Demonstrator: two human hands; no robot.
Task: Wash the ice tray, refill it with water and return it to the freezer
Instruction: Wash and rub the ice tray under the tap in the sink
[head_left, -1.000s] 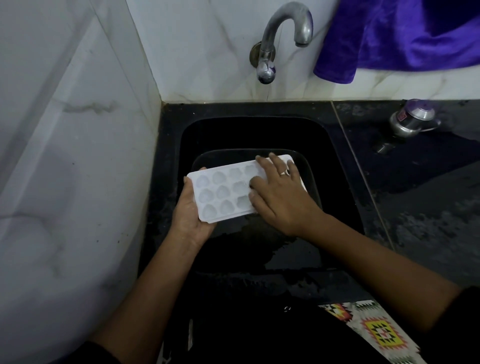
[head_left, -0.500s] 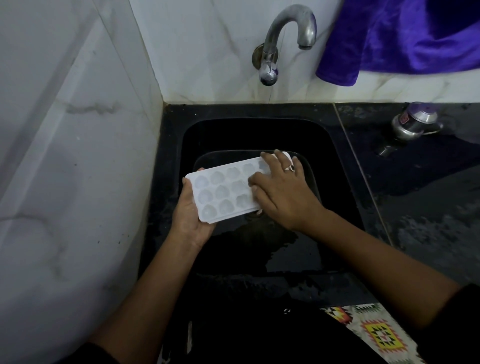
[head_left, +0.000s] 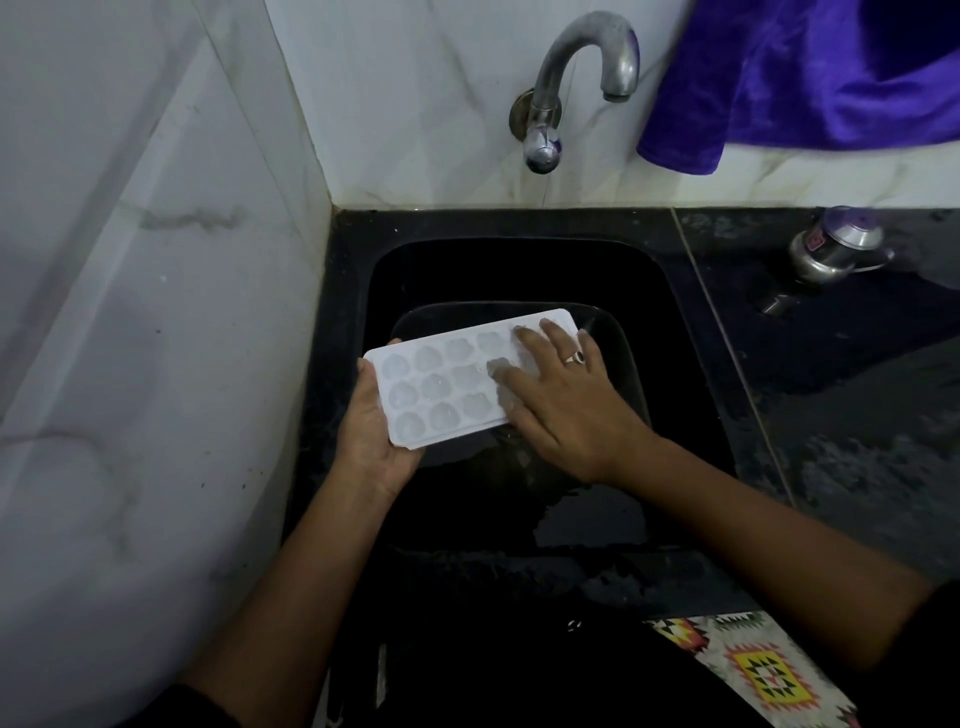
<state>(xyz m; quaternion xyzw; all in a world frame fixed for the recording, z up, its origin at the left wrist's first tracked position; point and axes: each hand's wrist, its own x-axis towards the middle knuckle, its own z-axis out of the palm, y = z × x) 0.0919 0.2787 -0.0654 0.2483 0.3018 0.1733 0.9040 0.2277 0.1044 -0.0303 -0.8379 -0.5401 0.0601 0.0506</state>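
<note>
Fingers (head_left: 524, 340) of the right hand (head_left: 566, 405) spread flat on the white ice tray (head_left: 447, 384), left hand (head_left: 376, 431) gripping its near-left end from beneath, tray held tilted over the black sink (head_left: 675, 332), compartments looking empty, steel tap (head_left: 576, 78) above, worktop (head_left: 857, 389) at right.

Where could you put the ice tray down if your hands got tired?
The black counter right of the sink has bare room in front of the small steel pot. The sink's back part, under the tap, is free too. The middle is crowded: the left hand holds the ice tray and the right hand lies on it.
</note>
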